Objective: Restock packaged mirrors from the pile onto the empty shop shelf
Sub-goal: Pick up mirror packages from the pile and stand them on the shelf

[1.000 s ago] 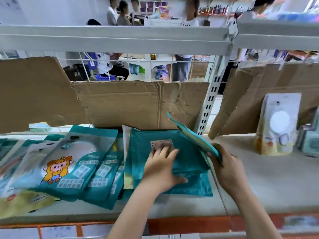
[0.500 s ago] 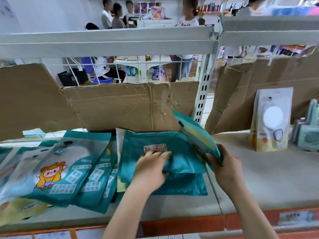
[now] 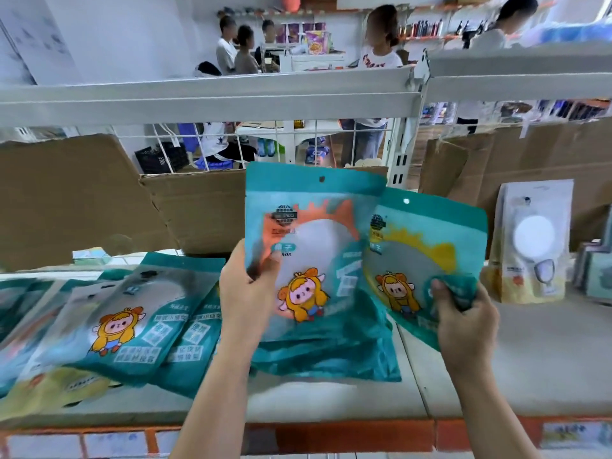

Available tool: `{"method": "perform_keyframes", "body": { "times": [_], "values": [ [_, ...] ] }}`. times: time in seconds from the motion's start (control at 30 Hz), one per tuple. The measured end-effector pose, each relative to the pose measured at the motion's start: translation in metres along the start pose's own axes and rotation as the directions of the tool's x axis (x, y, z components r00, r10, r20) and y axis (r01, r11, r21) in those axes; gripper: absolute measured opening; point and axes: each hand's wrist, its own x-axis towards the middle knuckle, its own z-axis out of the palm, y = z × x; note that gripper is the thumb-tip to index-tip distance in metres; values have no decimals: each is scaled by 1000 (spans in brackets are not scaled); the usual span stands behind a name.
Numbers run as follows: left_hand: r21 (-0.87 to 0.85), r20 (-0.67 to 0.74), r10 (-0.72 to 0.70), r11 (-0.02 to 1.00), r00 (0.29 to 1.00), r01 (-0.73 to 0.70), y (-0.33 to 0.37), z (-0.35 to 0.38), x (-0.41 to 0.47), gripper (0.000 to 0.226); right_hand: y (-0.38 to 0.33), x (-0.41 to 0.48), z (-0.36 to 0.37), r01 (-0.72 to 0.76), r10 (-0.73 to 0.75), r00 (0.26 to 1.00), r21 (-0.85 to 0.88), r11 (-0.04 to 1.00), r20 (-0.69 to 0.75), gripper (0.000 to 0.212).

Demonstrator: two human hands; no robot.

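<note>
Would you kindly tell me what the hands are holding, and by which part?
The left hand grips the orange-trimmed mirror packet by its left edge; the right hand grips the yellow-trimmed mirror packet by its lower right corner.

1. Brown cardboard sheets (image 3: 66, 193) stand at the back.
2. A white and yellow pack (image 3: 533, 240) stands upright, leaning on the cardboard.
3. People (image 3: 245, 51) stand far behind a white wire grid (image 3: 355, 144).

Two raised packets (image 3: 311, 260) right of pile (image 3: 126, 323).

Teal mirror packets (image 3: 314, 246), one orange-sunburst, one (image 3: 427, 256) yellow-sunburst.
</note>
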Motion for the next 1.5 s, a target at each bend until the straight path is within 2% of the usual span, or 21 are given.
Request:
{"method": "perform_keyframes", "body": {
  "times": [0.07,0.17,0.27,0.37,0.43,0.67,0.87,1.03,1.2,1.37,1.5],
  "values": [
    [-163,29,-143,976,989,146,-7,1,-1,25,-2,1,0,-3,2,1000,68,998,5,16],
    [-276,32,-294,916,955,291,-18,1,-7,19,2,4,-2,-31,31,1000,108,994,4,18],
    [-354,-33,-390,865,920,354,-26,-2,-13,17,10,8,-10,-99,104,994,134,986,-28,17],
    [-429,-99,-461,819,882,380,-30,-7,-19,21,15,10,-17,-228,236,972,181,957,-23,7],
    [-437,-100,-465,815,879,381,-33,-11,-24,20,15,8,-21,-302,307,952,184,935,0,2],
    [-469,-3,-482,774,876,425,-35,-25,-42,22,5,-12,-36,-338,347,937,147,929,-37,40],
    [-491,86,-455,755,886,435,-27,-42,-53,21,-8,-42,-42,-327,339,934,114,938,-108,29],
    [-465,160,-430,761,888,452,-27,-49,-65,21,-13,-75,-59,-331,339,927,74,941,-159,48],
    [-415,263,-395,777,880,473,-23,-29,-77,18,-19,-91,-93,-306,299,913,16,952,-277,60],
    [-400,363,-369,767,855,501,-7,7,-96,17,-26,-96,-138,-317,298,880,9,948,-369,49],
    [-381,434,-365,754,823,535,7,49,-113,14,-24,-98,-185,-306,257,849,-31,952,-462,66]
  ]
}}
